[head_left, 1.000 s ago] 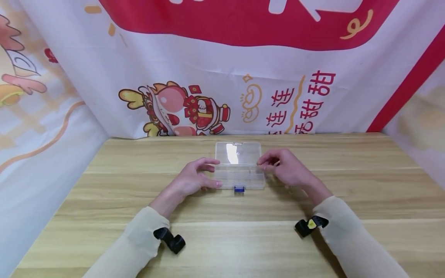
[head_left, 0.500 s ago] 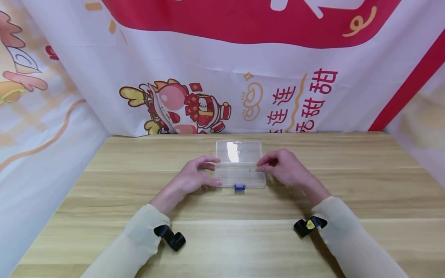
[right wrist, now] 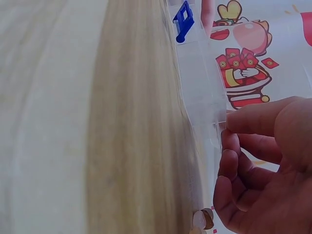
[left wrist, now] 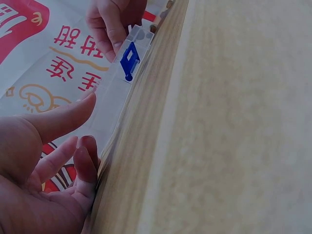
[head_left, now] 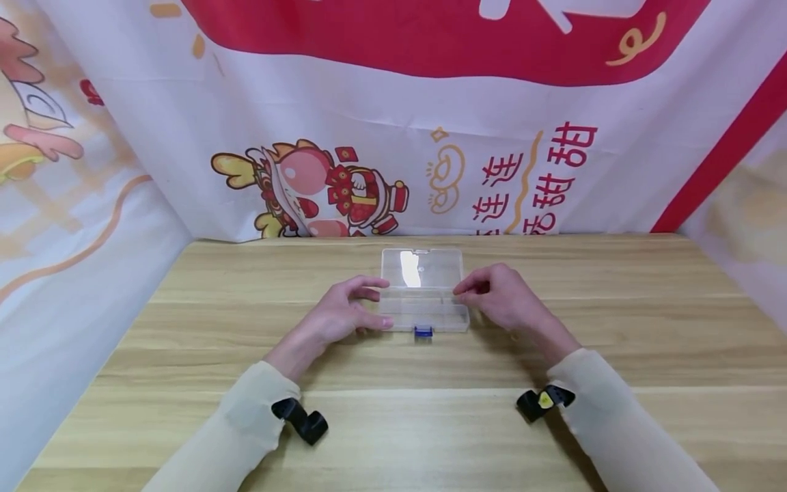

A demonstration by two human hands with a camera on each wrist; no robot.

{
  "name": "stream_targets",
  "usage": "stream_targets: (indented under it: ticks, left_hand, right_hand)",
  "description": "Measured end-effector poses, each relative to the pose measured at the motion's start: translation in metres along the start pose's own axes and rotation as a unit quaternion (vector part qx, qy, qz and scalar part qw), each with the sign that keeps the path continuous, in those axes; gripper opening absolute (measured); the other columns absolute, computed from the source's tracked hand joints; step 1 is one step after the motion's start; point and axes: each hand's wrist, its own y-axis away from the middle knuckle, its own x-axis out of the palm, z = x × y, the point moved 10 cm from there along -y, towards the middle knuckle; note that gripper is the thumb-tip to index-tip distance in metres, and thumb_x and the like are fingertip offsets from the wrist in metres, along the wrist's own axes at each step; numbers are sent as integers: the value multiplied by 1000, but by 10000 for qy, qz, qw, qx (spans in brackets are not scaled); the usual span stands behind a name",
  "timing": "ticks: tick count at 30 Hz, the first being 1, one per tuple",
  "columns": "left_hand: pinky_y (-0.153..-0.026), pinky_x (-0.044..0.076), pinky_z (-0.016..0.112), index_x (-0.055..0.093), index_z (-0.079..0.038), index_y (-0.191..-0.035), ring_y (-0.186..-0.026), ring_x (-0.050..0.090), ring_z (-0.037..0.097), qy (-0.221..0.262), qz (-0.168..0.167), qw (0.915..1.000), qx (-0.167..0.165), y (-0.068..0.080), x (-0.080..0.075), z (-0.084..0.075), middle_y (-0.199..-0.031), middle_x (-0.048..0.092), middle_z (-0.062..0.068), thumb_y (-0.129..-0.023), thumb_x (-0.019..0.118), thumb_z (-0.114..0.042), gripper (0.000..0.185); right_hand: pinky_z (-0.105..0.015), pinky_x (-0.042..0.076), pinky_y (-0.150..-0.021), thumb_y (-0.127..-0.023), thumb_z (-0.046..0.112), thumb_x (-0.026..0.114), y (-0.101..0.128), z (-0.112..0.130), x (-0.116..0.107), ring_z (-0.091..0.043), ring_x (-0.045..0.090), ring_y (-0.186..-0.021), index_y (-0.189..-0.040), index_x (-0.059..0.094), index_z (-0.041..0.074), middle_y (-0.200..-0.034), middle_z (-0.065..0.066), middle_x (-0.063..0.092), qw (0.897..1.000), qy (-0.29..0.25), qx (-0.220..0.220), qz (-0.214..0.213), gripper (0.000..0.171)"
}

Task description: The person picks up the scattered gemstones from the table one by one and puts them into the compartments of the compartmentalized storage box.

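Observation:
A clear plastic compartment box [head_left: 424, 309] lies on the wooden table [head_left: 184, 328], its lid [head_left: 421, 268] folded open flat behind it and a blue latch [head_left: 423, 332] at its front edge. My left hand [head_left: 376, 305] holds the box's left end, thumb at the front corner and fingers toward the hinge. My right hand [head_left: 460, 294] pinches the right end near the hinge. In the left wrist view my left hand [left wrist: 83, 127] touches the box wall [left wrist: 109, 105] beside the latch [left wrist: 129, 58]. In the right wrist view my right hand [right wrist: 228, 132] grips the clear edge [right wrist: 202, 97].
A printed fabric backdrop [head_left: 393, 137] closes off the table's back and both sides. Bare wood [head_left: 418, 424] spreads around the box. Black wrist mounts [head_left: 304, 421] sit on both cream sleeves.
Both hands and the box stay where they were. My right forearm has slid a little to the left.

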Motion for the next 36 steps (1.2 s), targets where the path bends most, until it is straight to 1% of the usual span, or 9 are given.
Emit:
stream_targets:
  ticks: [4, 14, 26, 36]
  left_hand:
    - [-77, 53, 29, 64, -28, -143, -106, 61, 26, -36, 33, 10000, 63, 0, 2, -3, -145, 58, 8, -83, 92, -18, 66]
    - [-77, 53, 29, 63, -29, -142, -105, 61, 26, -30, 10, 10000, 56, 0, 3, -3, -144, 59, 8, -83, 92, -19, 66]
    - [-76, 53, 29, 63, -29, -143, -98, 63, 25, -11, 6, 10000, 20, 1, 0, -1, -144, 59, 8, -84, 91, -19, 66]
    - [-77, 53, 29, 64, -29, -142, -103, 61, 26, -11, -21, 10000, 12, 2, -1, -1, -144, 59, 8, -84, 91, -19, 65]
  right_hand:
    - [-31, 51, -73, -100, 16, 73, 3, -4, -2, -24, 58, -91, -113, 81, 12, -108, -10, 71, 9997, 3, 232, -7, 15]
    - [-31, 50, -73, -100, 17, 75, 5, -3, -3, -25, 58, -92, -113, 82, 14, -114, -10, 74, 9991, 13, 399, -105, 15]
    - [-30, 50, -74, -100, 14, 74, 3, -2, 0, -25, 58, -94, -113, 82, 13, -118, -11, 74, 9990, -101, 431, -110, 15]
    - [-30, 49, -73, -99, 14, 75, 2, -1, 1, -25, 58, -93, -112, 83, 13, -118, -11, 74, 9987, -109, 479, -161, 15]
